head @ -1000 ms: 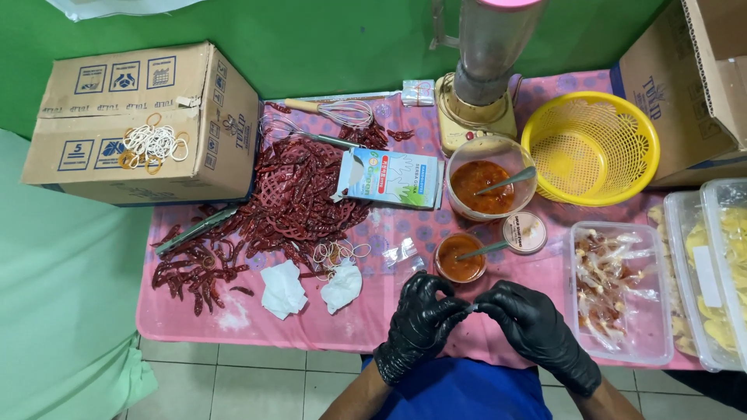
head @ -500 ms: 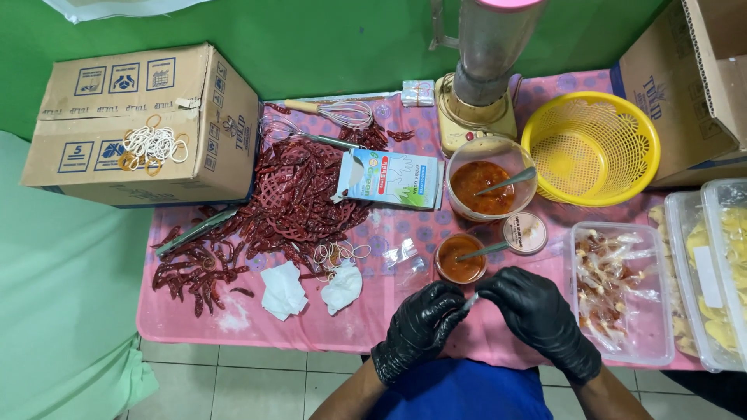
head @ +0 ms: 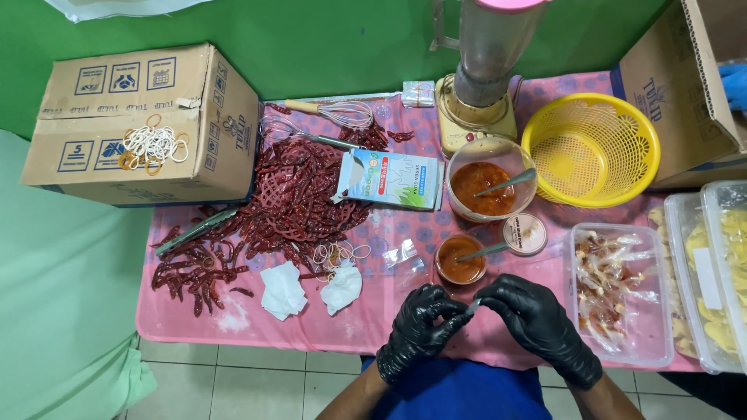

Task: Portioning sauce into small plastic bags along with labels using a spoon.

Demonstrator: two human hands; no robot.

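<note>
Both my hands wear black gloves and meet at the table's near edge. My left hand and my right hand pinch a small clear plastic packet between their fingertips. Just beyond them stands a small round cup of red sauce with a spoon in it. A larger bowl of red sauce with a spoon stands further back. To the right, a clear plastic container holds several tied small sauce packets.
Dried red chillies spread over the pink tablecloth at left, with rubber bands, crumpled tissues and a glove box. A cardboard box, blender, yellow basket and chip trays surround. Another person's blue-gloved hand shows top right.
My hands have shifted slightly while working the small packet between the fingertips. A blue-gloved hand has appeared at the top right edge.
</note>
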